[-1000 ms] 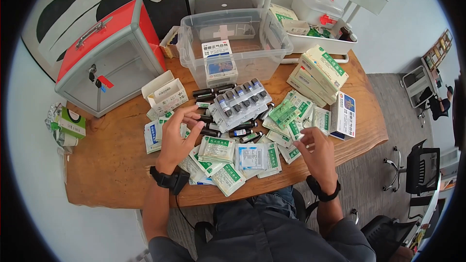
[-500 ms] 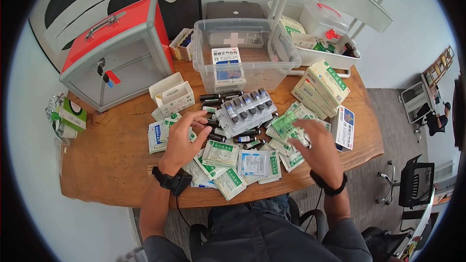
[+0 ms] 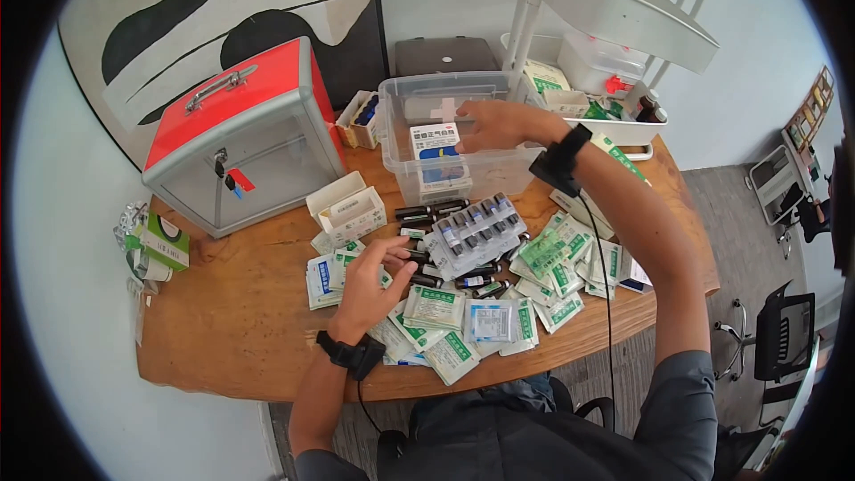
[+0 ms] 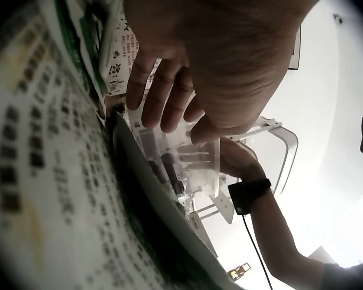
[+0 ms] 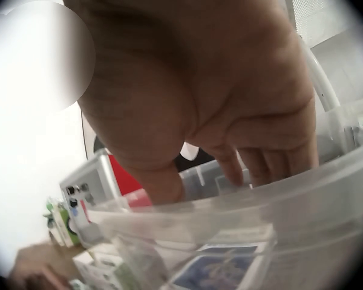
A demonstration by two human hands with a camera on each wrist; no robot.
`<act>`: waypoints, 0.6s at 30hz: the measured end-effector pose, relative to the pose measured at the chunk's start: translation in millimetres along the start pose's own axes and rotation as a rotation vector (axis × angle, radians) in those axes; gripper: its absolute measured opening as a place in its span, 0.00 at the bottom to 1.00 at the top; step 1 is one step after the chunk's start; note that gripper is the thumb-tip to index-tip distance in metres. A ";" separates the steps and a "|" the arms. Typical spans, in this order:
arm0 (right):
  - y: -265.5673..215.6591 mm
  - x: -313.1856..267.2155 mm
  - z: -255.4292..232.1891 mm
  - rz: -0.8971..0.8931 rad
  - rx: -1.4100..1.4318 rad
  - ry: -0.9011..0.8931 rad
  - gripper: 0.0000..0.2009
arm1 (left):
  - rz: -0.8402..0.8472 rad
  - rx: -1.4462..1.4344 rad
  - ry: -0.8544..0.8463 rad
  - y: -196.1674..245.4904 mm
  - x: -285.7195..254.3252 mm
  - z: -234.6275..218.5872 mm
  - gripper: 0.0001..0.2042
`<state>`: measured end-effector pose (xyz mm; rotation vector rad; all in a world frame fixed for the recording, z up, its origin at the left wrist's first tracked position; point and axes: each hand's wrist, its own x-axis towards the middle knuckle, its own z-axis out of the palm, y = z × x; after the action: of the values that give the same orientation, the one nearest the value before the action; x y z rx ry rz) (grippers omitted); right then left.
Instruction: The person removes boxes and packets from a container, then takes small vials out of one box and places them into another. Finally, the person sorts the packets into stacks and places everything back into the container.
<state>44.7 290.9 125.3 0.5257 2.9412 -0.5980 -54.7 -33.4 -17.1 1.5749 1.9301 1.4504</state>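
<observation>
My right hand [image 3: 509, 126] reaches over the clear plastic bin [image 3: 503, 180], fingers pointing down past its rim. Inside the bin, below and beside those fingers, stands a white and blue medicine box [image 3: 435, 141]. In the right wrist view the right fingers [image 5: 254, 166] are extended, with nothing seen between them. My left hand [image 3: 363, 292] hovers low over white and green sachets [image 3: 435, 307], its fingers loosely bent and holding nothing. Its fingertips are beside small dark bottles [image 3: 426, 281]. A plastic tray of bottles [image 3: 476, 236] lies on top of the pile.
An opened white carton [image 3: 349, 211] stands left of the pile. Behind it is a red and grey cabinet [image 3: 249, 138]. A white rack [image 3: 614, 125] with bottles and boxes stands at the back right. A green box [image 3: 165, 240] sits at the table's left edge.
My right hand has moved from above the sachets on the right, forward and left, over the clear bin. My left hand has stayed near the bottles and sachets.
</observation>
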 end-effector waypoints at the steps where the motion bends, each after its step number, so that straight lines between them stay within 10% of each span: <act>1: 7.9 14.1 3.7 -0.006 0.001 -0.004 0.35 | 0.011 -0.018 0.000 -0.6 -0.1 0.5 0.19; 12: 3.6 92.7 4.2 -0.020 -0.186 -0.446 0.34 | -0.035 -0.061 -0.025 -2.7 -0.8 -0.6 0.21; 18: 19.7 115.6 36.4 -0.165 -0.397 -0.350 0.36 | -0.039 -0.049 -0.024 0.2 0.6 -6.9 0.20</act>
<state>-55.8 329.9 66.4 0.1215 2.6734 -0.0911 -59.8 -36.5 -13.5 1.5183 1.8861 1.4460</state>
